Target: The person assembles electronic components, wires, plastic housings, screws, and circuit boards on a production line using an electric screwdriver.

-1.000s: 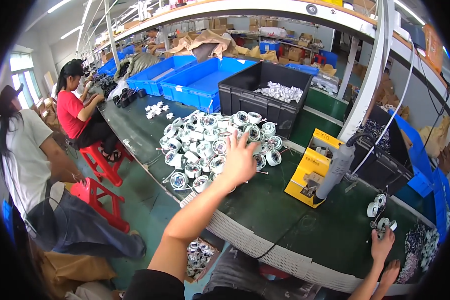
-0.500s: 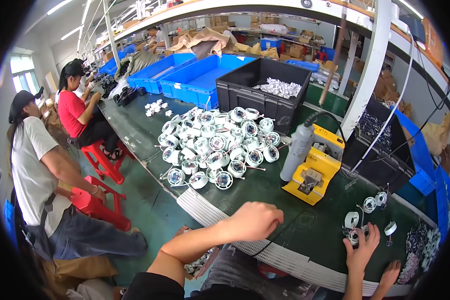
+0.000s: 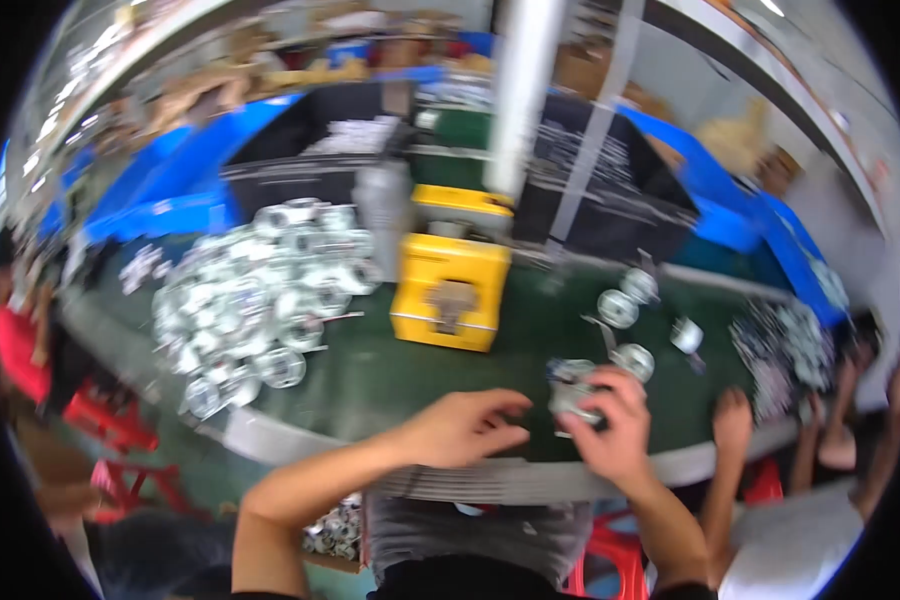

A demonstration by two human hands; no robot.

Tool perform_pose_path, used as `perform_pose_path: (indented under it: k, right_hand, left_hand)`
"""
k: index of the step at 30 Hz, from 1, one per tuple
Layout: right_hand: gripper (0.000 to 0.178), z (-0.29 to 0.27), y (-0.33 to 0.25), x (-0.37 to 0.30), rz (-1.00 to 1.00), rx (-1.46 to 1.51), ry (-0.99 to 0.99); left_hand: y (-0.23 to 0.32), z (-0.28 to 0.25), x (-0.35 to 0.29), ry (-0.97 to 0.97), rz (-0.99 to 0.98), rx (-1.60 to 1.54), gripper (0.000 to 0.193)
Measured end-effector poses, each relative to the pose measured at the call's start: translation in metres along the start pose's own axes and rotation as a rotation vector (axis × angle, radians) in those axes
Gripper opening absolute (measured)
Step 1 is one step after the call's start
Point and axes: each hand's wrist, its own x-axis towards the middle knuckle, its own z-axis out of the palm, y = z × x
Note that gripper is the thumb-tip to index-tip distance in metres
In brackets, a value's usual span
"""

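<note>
My right hand [image 3: 618,425] has its fingers closed round a small round white housing [image 3: 570,383], near the front edge of the green table. Motion blur hides the housing's details. My left hand [image 3: 470,430] hovers just to its left, thumb and fingers apart, with nothing in them. Beyond the right hand lie a round white housing [image 3: 632,362] and two more [image 3: 620,308] with wires. A yellow box-shaped machine [image 3: 452,280] stands ahead of my left hand, with a grey cylinder [image 3: 380,215] at its left side.
A big heap of round white housings [image 3: 260,290] covers the table's left part. Blue bins [image 3: 185,185] and black bins [image 3: 290,185] line the back. At right, co-workers' hands, one of them [image 3: 732,420] on the table edge, are near piled small parts [image 3: 785,340]. Red stools [image 3: 610,560] stand below.
The view has swung to the right and is blurred. My right hand has drawn nearer to my left with the housing. My left hand's fingers have spread from a closed shape.
</note>
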Motion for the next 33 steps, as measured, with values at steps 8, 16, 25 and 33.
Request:
perform_pose_path:
  k: [8, 16, 25, 33]
  right_hand:
    - [0.029, 0.051, -0.009, 0.023, -0.143, 0.255, -0.07]
    - [0.035, 0.036, -0.014, 0.079, -0.433, 0.236, -0.321]
    - [0.025, 0.053, 0.0, 0.077, -0.281, 0.348, -0.358]
    - [0.023, 0.056, 0.017, 0.064, 0.519, 1.002, -0.45]
  left_hand:
    - [-0.023, -0.003, 0.027, -0.035, -0.139, -0.812, 0.046]
    - [-0.037, -0.016, 0.023, 0.176, 0.03, -0.503, 0.032]
    - [-0.018, -0.04, 0.022, 0.047, -0.129, -0.351, 0.038]
    - [-0.015, -0.04, 0.021, -0.025, -0.19, -0.801, 0.058]
